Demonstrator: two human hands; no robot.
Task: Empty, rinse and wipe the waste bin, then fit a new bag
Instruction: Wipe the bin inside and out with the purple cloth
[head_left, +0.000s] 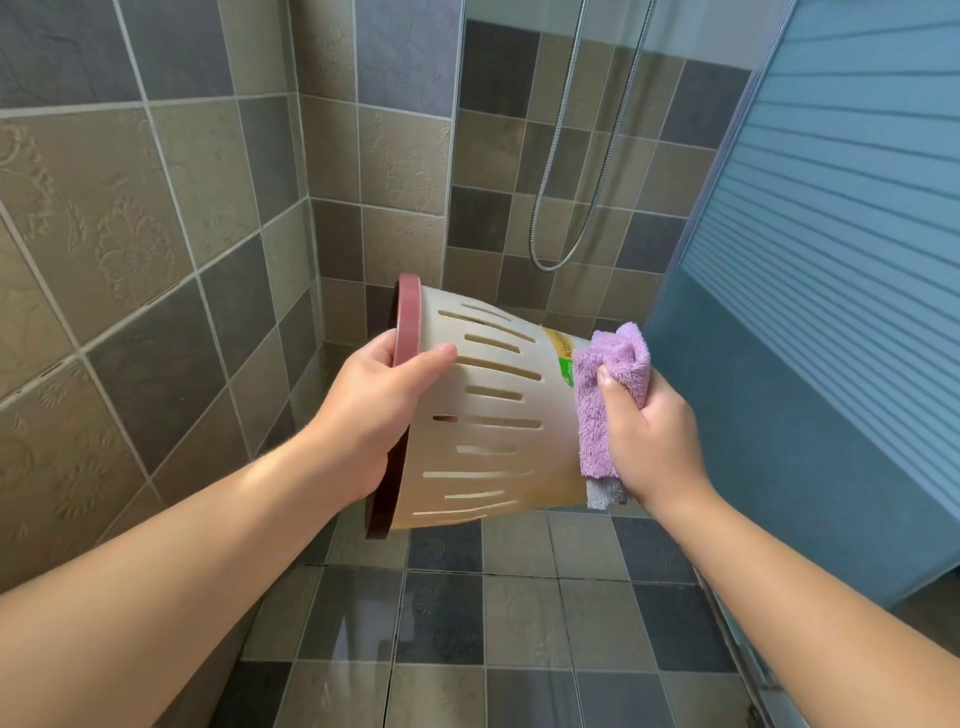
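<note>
- The waste bin (488, 415) is held up in the air above the tiled floor (519, 623), lying on its side; its long axis runs roughly level, with the base end a little nearer the shower corner.
- Its open mouth, ringed by a dark red rim (405, 322), faces away from the cloth side, toward the tiled wall (156, 234); its closed base points the other way, toward the frosted blue shower door (831, 260).
- The left hand (374, 415) grips the bin at the rim: the thumb lies across the cream slotted wall just inside the red ring, and the fingers curl over the rim into the mouth, out of sight.
- The inside of the bin is turned away from the camera, so I cannot tell what, if anything, it holds.
- The right hand (649, 431) clutches a folded purple cloth (602, 405), with the thumb on top of the fabric and the fingers wrapped behind it.
- The cloth is pressed against the bin at its base end, opposite the left-hand grip, and covers part of a yellow and green label (561, 353).
- A grey layer of the cloth peeks out below the right palm.
- Beyond the bin, a metal shower hose (550, 208) hangs in a loop against the wall.
</note>
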